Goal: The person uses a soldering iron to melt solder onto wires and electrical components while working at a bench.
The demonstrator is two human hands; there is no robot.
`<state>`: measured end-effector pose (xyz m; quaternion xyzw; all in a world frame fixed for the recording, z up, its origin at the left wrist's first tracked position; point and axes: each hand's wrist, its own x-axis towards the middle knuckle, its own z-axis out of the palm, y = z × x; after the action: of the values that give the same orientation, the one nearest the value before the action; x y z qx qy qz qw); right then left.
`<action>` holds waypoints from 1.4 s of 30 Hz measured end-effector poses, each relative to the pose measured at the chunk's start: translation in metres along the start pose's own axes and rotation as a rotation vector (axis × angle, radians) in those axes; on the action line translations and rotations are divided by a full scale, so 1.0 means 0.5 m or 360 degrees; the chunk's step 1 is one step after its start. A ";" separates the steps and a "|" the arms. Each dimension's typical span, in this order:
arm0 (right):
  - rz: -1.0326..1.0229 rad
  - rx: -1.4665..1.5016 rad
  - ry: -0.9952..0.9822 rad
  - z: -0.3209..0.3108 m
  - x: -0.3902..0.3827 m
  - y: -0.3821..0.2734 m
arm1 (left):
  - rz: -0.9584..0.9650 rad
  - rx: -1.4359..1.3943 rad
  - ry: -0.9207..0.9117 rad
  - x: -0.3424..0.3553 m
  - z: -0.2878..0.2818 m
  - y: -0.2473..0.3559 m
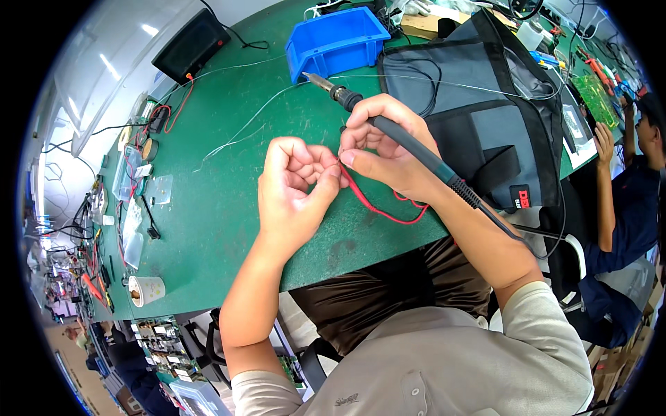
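My right hand (402, 156) is closed around a soldering iron (423, 154) with a dark handle. Its metal tip points up and left, past the hand, toward the blue bin. The thumb and fingers of that hand also come together at a thin red wire (365, 203). My left hand (295, 184) pinches at the same spot, its fingertips almost touching the right ones. From there the red wire loops down over the green table (229, 229) and back under my right wrist. What exactly sits between the fingertips is too small to make out.
A blue plastic bin (338, 66) stands ahead, beside a dark grey fabric bag (479, 83). Thin pale wire (257, 114) trails across the table. A black screen device (191, 50) and a paper cup (146, 290) are at the left. Another person (628, 180) works at the right.
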<state>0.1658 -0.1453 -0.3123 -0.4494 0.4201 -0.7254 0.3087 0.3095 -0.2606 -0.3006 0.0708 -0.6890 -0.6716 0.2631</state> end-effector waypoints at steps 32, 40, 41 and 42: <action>-0.0165 -0.0016 0.0012 0.003 -0.001 0.010 | -0.0308 -0.1015 -0.0127 0.014 -0.048 -0.004; -0.0043 -0.0654 -0.0310 0.009 0.007 0.018 | -0.0096 -0.0587 0.0136 0.023 -0.141 0.035; -0.0027 -0.0652 -0.0314 0.008 0.006 0.020 | -0.0122 -0.0583 0.0150 0.027 -0.144 0.033; -0.0033 -0.0576 -0.0236 0.007 0.006 0.027 | -0.0171 -0.0521 0.0131 0.027 -0.148 0.031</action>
<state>0.1688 -0.1550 -0.3226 -0.5541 0.5152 -0.6062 0.2453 0.3356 -0.3310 -0.2850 0.0911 -0.5542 -0.7845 0.2627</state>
